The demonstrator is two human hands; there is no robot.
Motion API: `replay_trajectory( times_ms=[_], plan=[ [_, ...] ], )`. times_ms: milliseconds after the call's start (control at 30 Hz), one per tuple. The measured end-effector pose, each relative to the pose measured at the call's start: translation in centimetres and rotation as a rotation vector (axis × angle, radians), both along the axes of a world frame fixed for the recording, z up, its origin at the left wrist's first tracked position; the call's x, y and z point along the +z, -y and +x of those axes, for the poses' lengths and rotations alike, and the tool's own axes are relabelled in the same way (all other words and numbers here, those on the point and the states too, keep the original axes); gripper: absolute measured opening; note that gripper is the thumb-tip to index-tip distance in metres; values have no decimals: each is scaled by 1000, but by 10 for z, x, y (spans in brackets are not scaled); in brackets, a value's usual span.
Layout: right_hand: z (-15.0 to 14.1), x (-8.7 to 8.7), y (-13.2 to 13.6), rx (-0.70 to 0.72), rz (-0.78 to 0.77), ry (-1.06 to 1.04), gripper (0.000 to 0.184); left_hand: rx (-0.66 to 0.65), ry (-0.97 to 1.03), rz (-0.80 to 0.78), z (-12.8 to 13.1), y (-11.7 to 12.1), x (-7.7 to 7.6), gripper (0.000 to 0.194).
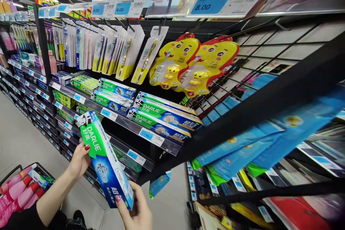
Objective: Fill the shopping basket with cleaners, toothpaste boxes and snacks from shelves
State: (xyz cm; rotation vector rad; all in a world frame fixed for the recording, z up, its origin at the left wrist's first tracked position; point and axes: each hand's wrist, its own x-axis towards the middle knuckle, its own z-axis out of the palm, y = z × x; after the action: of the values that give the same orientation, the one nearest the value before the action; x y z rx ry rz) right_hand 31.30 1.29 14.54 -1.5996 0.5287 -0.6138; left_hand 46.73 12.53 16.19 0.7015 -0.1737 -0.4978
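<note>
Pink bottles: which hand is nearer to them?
Left. The left hand, at the DARLIE end of the box, is up and to the right of the pink bottles; the right hand, at the other end, is farther right.

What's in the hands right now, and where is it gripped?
A Darlie box: the left hand holds its left edge in the upper half; the right hand grips its lower end, thumb on the front.
</note>
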Motion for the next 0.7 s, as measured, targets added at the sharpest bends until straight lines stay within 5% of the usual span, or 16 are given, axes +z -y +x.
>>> replay_trajectory(
  times_ms=[67,233,533,700],
  plan=[
    [-5,5,16,-7,-123,51,42,75,49,78,11,-17,-3,41],
    [-11,21,58,253,-387,173,35,-7,321,24,29,-60,-17,72],
    [-3,25,90,299,-323,345,35,-101,418,55,5,-78,-33,66],
    [-9,31,83,227,-310,297,37,-32,447,254,16,-79,-44,58]
  ],
)
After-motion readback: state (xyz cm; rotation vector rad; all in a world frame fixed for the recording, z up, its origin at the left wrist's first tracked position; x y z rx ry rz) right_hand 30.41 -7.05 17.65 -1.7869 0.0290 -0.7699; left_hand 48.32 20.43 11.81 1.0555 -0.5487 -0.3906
